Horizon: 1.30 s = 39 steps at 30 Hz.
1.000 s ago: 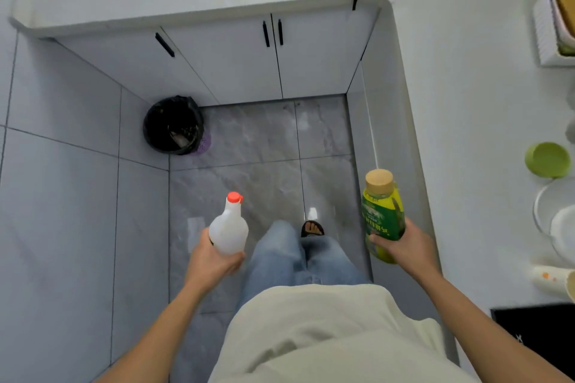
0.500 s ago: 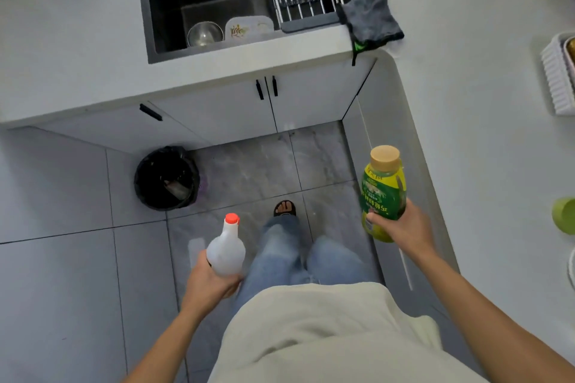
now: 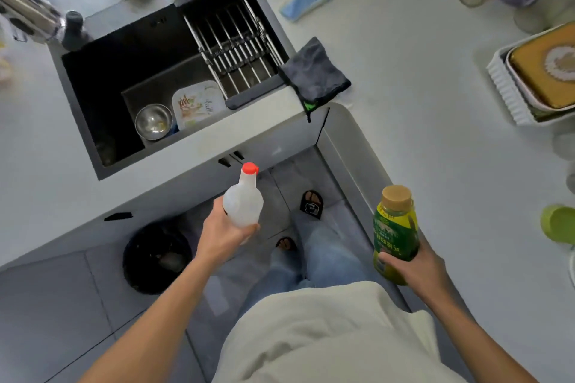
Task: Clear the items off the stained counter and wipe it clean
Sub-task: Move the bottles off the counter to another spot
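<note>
My left hand (image 3: 222, 235) grips a white plastic bottle with a red cap (image 3: 244, 199), held upright over the floor just in front of the sink counter's edge. My right hand (image 3: 410, 269) holds a yellow-green bottle with a tan cap (image 3: 395, 232) beside the edge of the right-hand white counter (image 3: 435, 140). A dark grey cloth (image 3: 314, 74) lies on the inner corner where the two counters meet. A blue cloth (image 3: 306, 1) lies further back on the counter.
A black sink (image 3: 102, 78) holds a steel bowl (image 3: 153, 121), a printed tray (image 3: 197, 106) and a wire rack (image 3: 236, 50). A black bin (image 3: 157, 258) stands on the floor. On the right counter stand a white ribbed tray (image 3: 510, 93), a green cup (image 3: 558, 224) and several containers at the back.
The view has tilted up and I have stepped closer to the sink; more of both counters shows. Both hands still carry their bottles, the left one now raised near the counter edge.
</note>
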Motion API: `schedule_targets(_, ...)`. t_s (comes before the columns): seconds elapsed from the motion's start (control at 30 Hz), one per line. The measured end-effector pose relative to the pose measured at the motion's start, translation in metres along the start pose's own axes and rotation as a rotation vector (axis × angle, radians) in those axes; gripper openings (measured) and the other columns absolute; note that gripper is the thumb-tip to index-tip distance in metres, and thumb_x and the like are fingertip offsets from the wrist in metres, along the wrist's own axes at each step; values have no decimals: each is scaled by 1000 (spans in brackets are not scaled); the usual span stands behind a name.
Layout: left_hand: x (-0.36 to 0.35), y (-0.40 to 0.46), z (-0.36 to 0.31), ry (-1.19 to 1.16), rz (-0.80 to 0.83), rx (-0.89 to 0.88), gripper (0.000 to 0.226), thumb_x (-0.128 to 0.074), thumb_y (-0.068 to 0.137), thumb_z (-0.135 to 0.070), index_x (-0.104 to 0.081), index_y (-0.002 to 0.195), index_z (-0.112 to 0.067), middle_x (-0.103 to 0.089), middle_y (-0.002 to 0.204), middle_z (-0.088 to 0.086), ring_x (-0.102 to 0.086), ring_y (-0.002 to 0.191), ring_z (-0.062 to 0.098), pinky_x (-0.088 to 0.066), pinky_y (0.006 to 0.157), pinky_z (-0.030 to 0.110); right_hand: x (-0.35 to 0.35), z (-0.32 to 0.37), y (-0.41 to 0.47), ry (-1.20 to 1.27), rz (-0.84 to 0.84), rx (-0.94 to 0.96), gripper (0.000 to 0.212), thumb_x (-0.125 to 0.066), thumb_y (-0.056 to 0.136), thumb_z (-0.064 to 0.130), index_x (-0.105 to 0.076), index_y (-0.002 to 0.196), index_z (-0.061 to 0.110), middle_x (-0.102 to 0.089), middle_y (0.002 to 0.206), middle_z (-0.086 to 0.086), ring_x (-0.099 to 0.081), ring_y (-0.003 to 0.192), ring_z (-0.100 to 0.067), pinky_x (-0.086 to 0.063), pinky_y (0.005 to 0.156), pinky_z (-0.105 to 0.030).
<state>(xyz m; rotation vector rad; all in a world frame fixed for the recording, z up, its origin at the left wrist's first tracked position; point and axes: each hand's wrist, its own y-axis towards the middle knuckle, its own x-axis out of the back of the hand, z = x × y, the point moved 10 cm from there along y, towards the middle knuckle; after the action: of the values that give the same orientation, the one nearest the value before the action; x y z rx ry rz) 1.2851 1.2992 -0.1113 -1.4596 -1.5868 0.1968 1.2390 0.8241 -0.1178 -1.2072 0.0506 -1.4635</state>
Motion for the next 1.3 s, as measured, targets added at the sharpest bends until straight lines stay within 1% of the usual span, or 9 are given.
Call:
schedule_targets(0.1,1,21,-42,20,-1,-43,81,-86,58,-51,-42,126,-52,-64,106,-26,-67,95,1,-54,65,22,12,34,23,24,-22,8,61,-87,58,59,-63,110,38,-66,88,20,-65,86,-12,-51,70,-26)
schedule_targets(0.37,-8,65,-159,84,41,-248,85,-91,60,-51,-43,130,-45,-60,114,-23,-62,101,3,-57,71,25,48,157,83,188,-107,97,50,-86,53,63,-67,94,43,-66,87,41,-63,80,19,-43,56,-3)
schedule_targets(0.6,-26,124,-297,69,101,-446,86,-94,59,-56,-42,128,-58,-65,113,-31,-63,104,-11,-53,66,9,94,240,134,385,-263,156,55,-89,55,61,-69,100,37,-71,88,33,-65,84,17,-46,61,1)
schedule_targets(0.7,-42,151,-356,77,160,-501,85,-93,59,-51,-43,127,-57,-69,110,-23,-68,98,-3,-56,69,15,112,266,159,456,-344,137,61,-90,57,57,-70,109,34,-71,88,29,-64,85,19,-48,68,-3)
schedule_targets(0.77,-54,170,-394,81,190,-553,72,-92,58,-46,-46,112,-62,-74,97,-17,-73,80,-1,-55,56,17,122,279,177,499,-389,131,63,-91,60,54,-71,115,31,-71,92,28,-64,87,18,-50,73,-9)
schedule_targets(0.83,-63,185,-431,95,205,-615,71,-91,57,-47,-48,112,-60,-71,102,-17,-69,91,-4,-56,65,20,130,289,196,539,-431,123,62,-91,62,50,-71,117,29,-71,92,29,-64,89,18,-51,75,-12)
schedule_targets(0.93,-81,209,-476,107,229,-679,88,-91,56,-53,-49,133,-42,-64,121,-17,-63,108,8,-56,84,31,143,299,225,610,-498,110,60,-92,63,47,-70,116,27,-71,92,28,-65,88,17,-52,76,-14)
schedule_targets(1.17,-134,259,-544,83,211,-743,94,-93,59,-55,-46,139,-42,-65,125,-14,-66,112,17,-62,90,43,177,304,288,706,-654,107,60,-90,62,49,-69,114,29,-69,90,31,-63,85,21,-46,67,1)
schedule_targets(1.3,-162,278,-560,71,181,-764,92,-93,60,-55,-42,137,-47,-65,122,-17,-65,111,18,-59,83,37,189,304,317,740,-719,146,58,-89,59,53,-66,110,35,-68,87,40,-65,86,17,-47,70,0)
